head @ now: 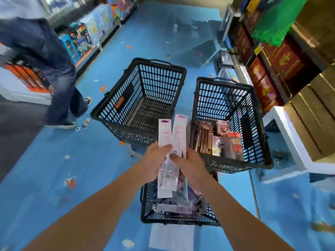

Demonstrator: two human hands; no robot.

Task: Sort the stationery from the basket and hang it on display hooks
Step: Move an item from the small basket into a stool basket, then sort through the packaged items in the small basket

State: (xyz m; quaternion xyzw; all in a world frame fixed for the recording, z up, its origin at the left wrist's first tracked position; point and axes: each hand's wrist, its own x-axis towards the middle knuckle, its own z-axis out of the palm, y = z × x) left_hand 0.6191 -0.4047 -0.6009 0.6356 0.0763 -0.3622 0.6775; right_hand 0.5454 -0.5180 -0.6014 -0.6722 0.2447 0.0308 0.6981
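Note:
My left hand (155, 161) and my right hand (188, 166) together hold two long pink-and-white stationery packs (172, 140), fanned apart at the top, above the near black basket (145, 201), which holds more packs. The left thumb pinches the left pack and the right thumb presses on the other. A second black basket (199, 109) to the right holds red and gold stationery packs (220, 140). A third black basket (112, 107) straight ahead has nothing in it.
All three baskets stand on a blue patterned floor (54, 169). A person in dark jeans (61, 98) walks at the left beside toy shelves (87, 38). Red and gold boxes (272, 69) fill shelving at the right. A white sheet (170, 236) lies below the near basket.

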